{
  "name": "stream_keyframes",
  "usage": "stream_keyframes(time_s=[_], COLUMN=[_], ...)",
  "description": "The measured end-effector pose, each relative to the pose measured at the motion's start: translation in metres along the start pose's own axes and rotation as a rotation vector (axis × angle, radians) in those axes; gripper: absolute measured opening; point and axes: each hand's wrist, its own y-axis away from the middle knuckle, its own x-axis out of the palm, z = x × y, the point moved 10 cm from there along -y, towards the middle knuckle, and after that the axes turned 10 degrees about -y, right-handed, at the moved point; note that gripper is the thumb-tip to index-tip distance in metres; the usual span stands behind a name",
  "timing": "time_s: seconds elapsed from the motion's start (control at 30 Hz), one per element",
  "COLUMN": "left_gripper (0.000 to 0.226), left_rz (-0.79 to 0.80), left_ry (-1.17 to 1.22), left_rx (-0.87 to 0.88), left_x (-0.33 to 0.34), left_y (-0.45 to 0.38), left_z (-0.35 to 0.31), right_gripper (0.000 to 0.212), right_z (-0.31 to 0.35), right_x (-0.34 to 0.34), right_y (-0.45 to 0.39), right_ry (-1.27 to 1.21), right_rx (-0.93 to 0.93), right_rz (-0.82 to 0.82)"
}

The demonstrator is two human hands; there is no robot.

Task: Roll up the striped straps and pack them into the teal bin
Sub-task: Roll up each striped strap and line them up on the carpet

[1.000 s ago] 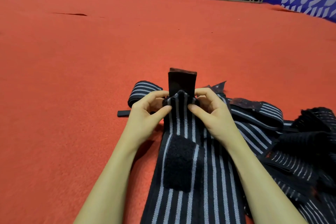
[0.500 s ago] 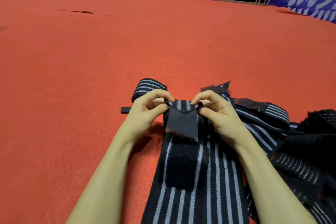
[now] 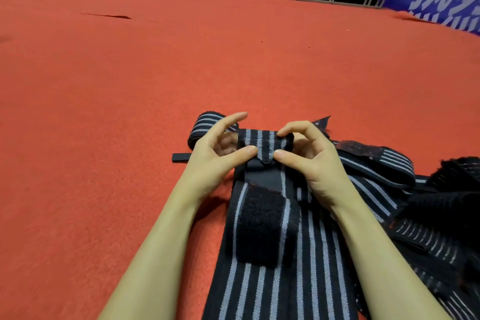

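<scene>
Pinching the strap's point(image 3: 272, 254) rolled end, left hand point(image 3: 220, 153) and right hand point(image 3: 309, 161) — pile point(image 3: 428, 202) cut off at right.

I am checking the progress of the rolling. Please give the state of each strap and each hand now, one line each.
strap: flat on the carpet, far end just starting to roll
roll: small, pinched from both sides
left hand: thumb pinches the roll, index finger lifted
right hand: pinches the roll
rolled strap: fully rolled, on the carpet behind the left hand
pile: loose straps, unrolled
</scene>
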Motion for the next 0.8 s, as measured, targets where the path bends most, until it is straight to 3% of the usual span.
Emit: stream_keyframes(time_s=[0.1,0.17,0.4,0.63,0.8], left_gripper=[0.024,0.018,0.023,0.027,0.026], left_rz=[-0.004,-0.027,-0.076,-0.063,-0.074], left_ry=[0.024,-0.012,-0.078,-0.084,-0.088], left_rx=[-0.05,-0.043,0.031,0.016,0.029], left_x=[0.003,-0.002,-0.005,-0.002,-0.007], left_y=[-0.004,-0.007,-0.012,-0.008,0.0], left_z=[0.006,0.006,-0.006,-0.021,-0.045], right_gripper=[0.04,0.037,0.049,0.019,0.021], right_z=[0.001,-0.003,0.0,0.014,0.043], right_x=[-0.006,-0.009,-0.012,-0.013,0.002], right_y=[-0.002,-0.004,0.001,0.011,0.007], right_ry=[-0.028,-0.019,0.347,0.219,0.222], right_rx=[-0.029,-0.014,-0.036,-0.037,-0.094], right_rz=[-0.079,-0.137,-0.232,-0.227,-0.179])
